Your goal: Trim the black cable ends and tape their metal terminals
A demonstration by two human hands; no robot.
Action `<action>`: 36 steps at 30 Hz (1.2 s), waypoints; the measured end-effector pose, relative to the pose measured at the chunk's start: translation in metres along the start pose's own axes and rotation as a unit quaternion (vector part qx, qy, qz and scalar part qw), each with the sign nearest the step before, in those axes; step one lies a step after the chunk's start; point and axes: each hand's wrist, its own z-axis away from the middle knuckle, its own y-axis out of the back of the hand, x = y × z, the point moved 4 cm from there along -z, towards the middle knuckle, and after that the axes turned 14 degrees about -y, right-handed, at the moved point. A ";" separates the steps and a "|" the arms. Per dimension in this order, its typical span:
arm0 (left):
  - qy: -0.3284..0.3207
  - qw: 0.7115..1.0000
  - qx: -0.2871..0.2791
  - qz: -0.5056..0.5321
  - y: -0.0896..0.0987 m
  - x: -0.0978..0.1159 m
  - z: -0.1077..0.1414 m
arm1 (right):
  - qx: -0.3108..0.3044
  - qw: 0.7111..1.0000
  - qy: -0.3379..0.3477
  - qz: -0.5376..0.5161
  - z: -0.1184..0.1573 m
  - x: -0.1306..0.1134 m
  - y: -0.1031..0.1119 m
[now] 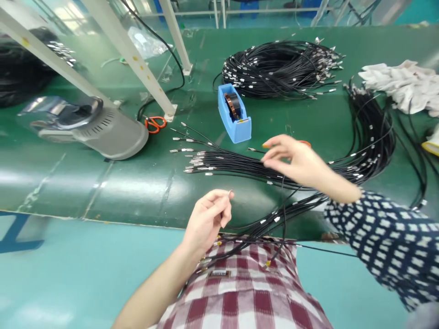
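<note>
My left hand is over the table's front edge, its thumb and index finger pinched together; what they hold, if anything, is too small to name. Above a bundle of black cables with white tags hovers my right hand, fingers apart and nothing visible between them. That bundle lies across the green table and curves back at the right. A second group of black cables runs over the front edge onto the checked apron. Behind the hands stands a blue tape dispenser with a dark roll.
A large black cable coil lies at the back. Left are a grey machine, orange-handled scissors and white posts rising from the green table. White gloves or cloths lie at the right.
</note>
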 end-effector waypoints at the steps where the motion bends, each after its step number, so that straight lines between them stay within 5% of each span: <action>1: 0.005 1.000 -0.004 0.001 0.000 0.000 -0.001 | -0.037 0.995 -0.002 -0.097 0.006 -0.011 -0.018; 4: 0.017 1.000 -0.023 0.008 -0.002 0.000 0.000 | -0.073 0.965 -0.003 -0.251 0.014 -0.038 -0.063; 8: 0.026 0.999 -0.034 0.033 -0.002 0.002 0.002 | -0.099 0.936 -0.032 -0.337 0.010 -0.050 -0.091; 14: 0.006 0.998 -0.032 0.057 0.000 0.004 0.002 | -0.075 0.958 -0.007 -0.278 0.011 -0.052 -0.089; 19: -0.013 0.999 -0.037 -0.002 0.006 0.006 0.000 | -0.149 0.914 -0.099 -0.365 0.006 -0.045 -0.094; 25: -0.058 0.995 -0.033 -0.072 0.013 0.012 -0.007 | -0.156 0.917 -0.127 -0.345 0.002 -0.042 -0.095; 36: -0.075 0.970 -0.109 -0.204 0.022 0.026 -0.010 | -0.188 0.920 -0.122 -0.321 0.004 -0.044 -0.099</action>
